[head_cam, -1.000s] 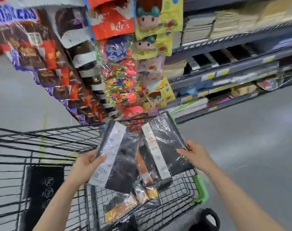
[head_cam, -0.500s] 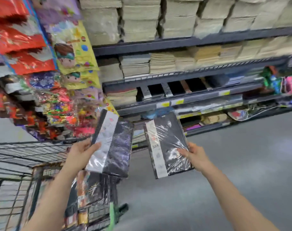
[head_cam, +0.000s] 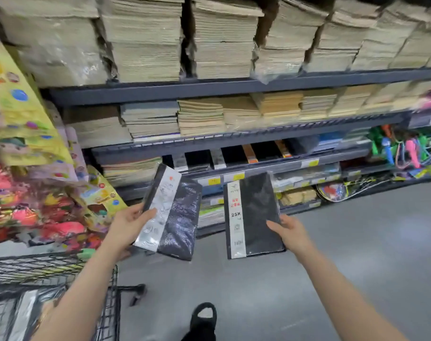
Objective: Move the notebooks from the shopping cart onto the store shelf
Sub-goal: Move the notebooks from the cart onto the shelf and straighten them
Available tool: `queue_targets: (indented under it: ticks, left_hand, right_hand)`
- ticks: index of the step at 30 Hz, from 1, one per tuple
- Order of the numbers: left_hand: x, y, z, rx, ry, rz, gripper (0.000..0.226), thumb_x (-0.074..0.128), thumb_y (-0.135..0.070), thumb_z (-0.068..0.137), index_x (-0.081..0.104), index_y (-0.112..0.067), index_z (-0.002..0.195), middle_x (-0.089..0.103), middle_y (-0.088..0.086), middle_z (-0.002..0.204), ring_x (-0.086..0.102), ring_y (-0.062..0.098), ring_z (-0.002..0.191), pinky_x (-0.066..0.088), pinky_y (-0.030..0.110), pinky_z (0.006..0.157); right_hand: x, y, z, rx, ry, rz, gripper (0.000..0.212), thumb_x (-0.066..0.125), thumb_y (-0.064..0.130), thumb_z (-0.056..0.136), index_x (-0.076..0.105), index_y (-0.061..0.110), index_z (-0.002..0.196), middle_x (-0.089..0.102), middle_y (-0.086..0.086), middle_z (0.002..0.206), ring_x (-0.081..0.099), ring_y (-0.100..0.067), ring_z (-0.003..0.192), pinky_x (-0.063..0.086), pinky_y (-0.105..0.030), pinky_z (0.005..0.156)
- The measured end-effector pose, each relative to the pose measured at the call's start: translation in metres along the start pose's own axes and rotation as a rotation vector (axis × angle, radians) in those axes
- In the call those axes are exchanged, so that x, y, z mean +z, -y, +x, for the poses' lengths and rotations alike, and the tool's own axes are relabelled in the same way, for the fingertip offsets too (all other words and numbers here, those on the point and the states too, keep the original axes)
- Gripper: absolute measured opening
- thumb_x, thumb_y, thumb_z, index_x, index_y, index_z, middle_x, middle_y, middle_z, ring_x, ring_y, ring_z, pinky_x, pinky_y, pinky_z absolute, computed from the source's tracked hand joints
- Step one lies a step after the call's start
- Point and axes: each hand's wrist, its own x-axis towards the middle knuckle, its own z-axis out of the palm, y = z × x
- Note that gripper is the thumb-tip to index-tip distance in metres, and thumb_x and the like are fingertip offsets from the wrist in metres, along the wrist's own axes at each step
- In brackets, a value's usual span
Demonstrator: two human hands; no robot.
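Left hand (head_cam: 127, 223) grips one black notebook (head_cam: 175, 212), right hand (head_cam: 289, 233) grips another notebook (head_cam: 255, 215), both facing the shelf (head_cam: 234, 141); cart (head_cam: 62, 267) at left.

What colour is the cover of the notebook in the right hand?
Black, with a white label strip down its left edge; the right-hand notebook shows clearly in the head view.

Counts: 2 hands, left hand (head_cam: 127, 223) and right hand (head_cam: 289, 233). 2 black wrapped notebooks in the air, left notebook (head_cam: 172, 215) and right notebook (head_cam: 252, 216), one per hand. 1 shopping cart (head_cam: 108, 303), only partly in frame. 1 store shelf (head_cam: 209, 91) unit with 5 tiers countable. 1 black shoe (head_cam: 203, 318). Stacked pads on the shelf too many and too blurred to count.
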Motion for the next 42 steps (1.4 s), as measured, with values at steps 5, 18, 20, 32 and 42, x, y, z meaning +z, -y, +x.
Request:
queue_targets:
  ticks: [5, 18, 20, 32, 42]
  left_hand:
    - [0.020, -0.013, 0.040, -0.056, -0.056, 0.013, 0.021, 0.066, -0.021, 0.084, 0.068, -0.015, 0.104, 0.066, -0.022, 0.067, 0.062, -0.006, 0.073, 0.044, 0.007, 0.060]
    - [0.101, 0.021, 0.040, -0.172, -0.349, -0.198, 0.041, 0.062, -0.012, 0.086, 0.052, -0.005, 0.125, 0.052, -0.002, 0.111, 0.057, -0.012, 0.072, 0.041, 0.005, 0.069]
    - [0.105, 0.040, 0.054, -0.182, -0.363, -0.265, 0.055, 0.070, -0.026, 0.080, 0.053, -0.003, 0.127, 0.053, -0.003, 0.118, 0.054, 0.003, 0.096, 0.038, 0.018, 0.084]
    - [0.136, 0.128, 0.156, 0.173, -0.502, -0.332, 0.012, 0.061, -0.017, 0.087, 0.067, -0.023, 0.079, 0.068, -0.011, 0.073, 0.056, 0.011, 0.084, 0.040, 0.021, 0.077]
    - [0.146, 0.155, 0.181, 0.378, -0.386, -0.589, 0.024, 0.071, -0.035, 0.060, 0.074, -0.019, 0.077, 0.072, -0.007, 0.068, 0.067, 0.006, 0.058, 0.052, 0.016, 0.051]
  right_hand:
    - [-0.016, 0.018, 0.061, 0.041, 0.056, 0.025, 0.017, 0.063, 0.013, 0.084, 0.064, 0.009, 0.100, 0.067, -0.015, 0.110, 0.063, -0.030, 0.097, 0.050, -0.045, 0.093]
    - [-0.034, 0.022, 0.192, 0.007, 0.232, -0.080, 0.022, 0.066, 0.040, 0.080, 0.061, 0.027, 0.097, 0.066, 0.003, 0.105, 0.063, -0.019, 0.094, 0.048, -0.031, 0.071]
    - [-0.023, 0.022, 0.216, -0.044, 0.237, -0.053, 0.028, 0.065, 0.038, 0.082, 0.059, 0.022, 0.104, 0.065, 0.004, 0.110, 0.060, -0.019, 0.097, 0.046, -0.031, 0.074]
    - [0.048, 0.018, 0.357, -0.469, 0.095, -0.211, 0.043, 0.060, 0.034, 0.085, 0.058, 0.006, 0.117, 0.065, -0.012, 0.085, 0.060, -0.021, 0.065, 0.049, -0.023, 0.056]
    - [0.065, -0.022, 0.324, -1.251, -0.301, -0.881, 0.033, 0.053, 0.054, 0.083, 0.066, 0.037, 0.108, 0.063, 0.021, 0.119, 0.063, -0.003, 0.101, 0.032, -0.009, 0.055]
